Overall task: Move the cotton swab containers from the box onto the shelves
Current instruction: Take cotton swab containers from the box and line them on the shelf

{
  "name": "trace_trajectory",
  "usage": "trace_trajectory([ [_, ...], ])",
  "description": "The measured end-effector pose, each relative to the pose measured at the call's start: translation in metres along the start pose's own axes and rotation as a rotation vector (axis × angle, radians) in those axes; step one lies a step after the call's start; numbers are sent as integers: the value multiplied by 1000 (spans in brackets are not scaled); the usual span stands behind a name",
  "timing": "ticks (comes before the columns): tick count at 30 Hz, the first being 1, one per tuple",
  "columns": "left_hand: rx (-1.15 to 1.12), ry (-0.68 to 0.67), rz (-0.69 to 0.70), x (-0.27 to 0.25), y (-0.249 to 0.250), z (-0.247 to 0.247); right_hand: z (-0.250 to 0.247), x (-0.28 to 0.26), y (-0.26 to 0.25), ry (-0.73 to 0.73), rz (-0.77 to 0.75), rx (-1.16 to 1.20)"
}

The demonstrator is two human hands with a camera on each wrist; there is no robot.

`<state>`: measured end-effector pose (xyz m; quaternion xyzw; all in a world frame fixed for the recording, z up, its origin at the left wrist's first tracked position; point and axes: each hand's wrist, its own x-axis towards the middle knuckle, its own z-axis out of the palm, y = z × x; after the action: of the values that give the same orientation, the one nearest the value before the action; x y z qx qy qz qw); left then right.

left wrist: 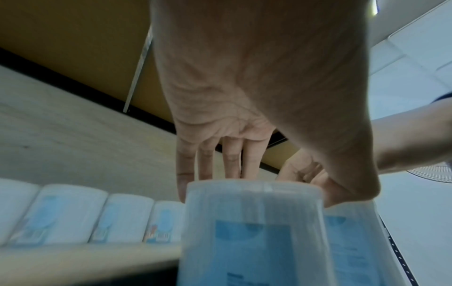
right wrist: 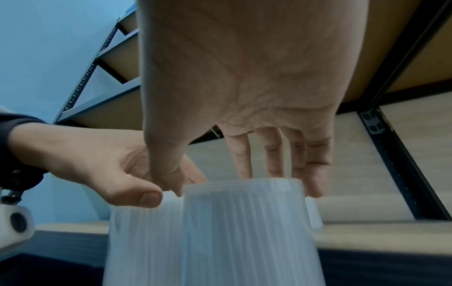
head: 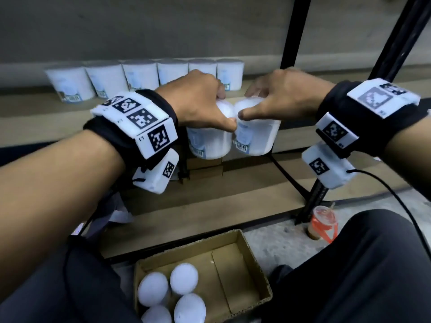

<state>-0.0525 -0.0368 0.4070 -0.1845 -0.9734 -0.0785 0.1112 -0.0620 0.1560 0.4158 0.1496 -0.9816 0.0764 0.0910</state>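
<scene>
My left hand grips the top of a white cotton swab container from above; the same container fills the left wrist view. My right hand grips a second container the same way, and that container shows close up in the right wrist view. Both containers hang side by side in front of the shelf's front edge. A row of several containers stands at the back of that shelf. The cardboard box on the floor holds several more containers.
A black shelf upright stands at the right. A lower shelf board lies below the hands. A cup in an orange bag sits on the floor beside the upright. My legs flank the box.
</scene>
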Motion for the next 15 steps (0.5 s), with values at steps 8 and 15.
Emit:
trace_trajectory([
  [8, 15, 23, -39, 17, 8, -27, -30, 22, -2, -7, 14, -53],
  [15, -4, 28, -44, 33, 2, -33, -35, 40, -2, -4, 37, -74],
])
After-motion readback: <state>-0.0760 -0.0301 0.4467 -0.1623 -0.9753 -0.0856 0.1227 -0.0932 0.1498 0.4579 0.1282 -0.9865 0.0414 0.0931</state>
